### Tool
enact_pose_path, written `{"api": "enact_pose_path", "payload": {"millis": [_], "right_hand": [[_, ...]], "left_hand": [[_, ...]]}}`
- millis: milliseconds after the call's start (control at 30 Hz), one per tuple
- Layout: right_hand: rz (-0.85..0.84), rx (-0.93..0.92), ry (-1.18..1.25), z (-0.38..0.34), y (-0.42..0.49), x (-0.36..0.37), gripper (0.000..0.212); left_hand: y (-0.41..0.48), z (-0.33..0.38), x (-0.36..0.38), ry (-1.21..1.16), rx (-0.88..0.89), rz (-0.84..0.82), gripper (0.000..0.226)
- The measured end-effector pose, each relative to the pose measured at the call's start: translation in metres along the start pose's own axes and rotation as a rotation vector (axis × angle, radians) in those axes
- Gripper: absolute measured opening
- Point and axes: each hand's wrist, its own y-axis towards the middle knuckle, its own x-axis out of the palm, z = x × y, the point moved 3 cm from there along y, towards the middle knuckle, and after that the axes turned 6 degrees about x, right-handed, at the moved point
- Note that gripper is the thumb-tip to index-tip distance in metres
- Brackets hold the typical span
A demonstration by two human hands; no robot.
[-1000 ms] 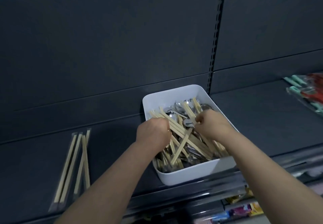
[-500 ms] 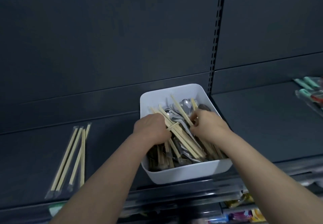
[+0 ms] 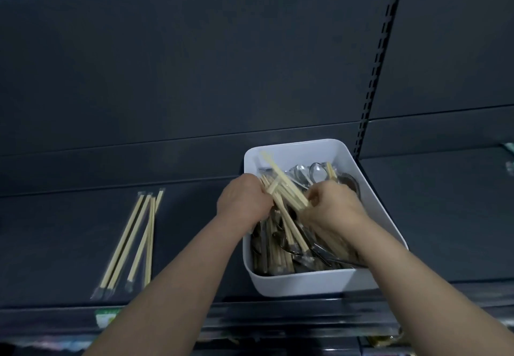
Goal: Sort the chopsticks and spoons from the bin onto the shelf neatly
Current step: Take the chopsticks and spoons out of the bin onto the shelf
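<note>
A: so left hand (image 3: 243,202) and right hand (image 3: 331,208) both curled tight round one bunch of chopsticks (image 3: 286,191) in the bin (image 3: 294,283), spoons (image 3: 317,169) tangled in. Risk?

B: Probably snagging, imo. Yank it and spoons spill, or the bin slides off the shelf (image 3: 55,244).

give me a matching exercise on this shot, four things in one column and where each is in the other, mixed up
1 bin
2 wrapped chopsticks
3 spoons
4 left hand

a flat on the shelf, left of the bin
b at the far end inside the bin
c standing on the shelf, full of cutlery
d gripping loose chopsticks over the bin

Pairs: 1-c, 2-a, 3-b, 4-d
</note>
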Motion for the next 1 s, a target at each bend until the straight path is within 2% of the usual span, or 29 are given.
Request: {"api": "enact_pose_path", "payload": {"millis": [133,267,333,433,600,700,800,1000], "right_hand": [[-0.019,0.125,0.339,0.005,0.004,-0.017,0.009],[0.006,0.187,0.138,-0.008,0.000,-0.019,0.007],[0.032,0.203,0.067,-0.019,-0.005,-0.011,0.011],[0.118,0.233,0.087,-0.030,-0.013,-0.006,0.024],[0.214,0.155,0.220,-0.073,-0.025,-0.007,0.016],[0.168,0.054,0.251,-0.123,-0.028,0.013,0.007],[0.047,-0.014,0.182,-0.171,-0.032,0.057,0.013],[-0.166,0.036,0.079,-0.216,-0.038,0.143,0.016]], "left_hand": [[-0.001,-0.001,-0.006,-0.184,0.047,-0.052,0.011],[-0.001,-0.002,-0.031,-0.087,0.142,0.084,0.013],[-0.001,-0.005,-0.036,-0.086,0.180,0.064,0.013],[0.001,-0.019,-0.035,-0.115,0.180,0.031,0.013],[0.006,-0.065,-0.046,-0.248,0.095,0.202,0.031],[0.005,-0.111,-0.062,-0.237,0.032,0.238,0.041],[-0.001,-0.168,-0.074,-0.173,-0.070,0.208,0.039],[-0.025,-0.260,-0.078,-0.077,-0.179,0.118,0.031]]}}
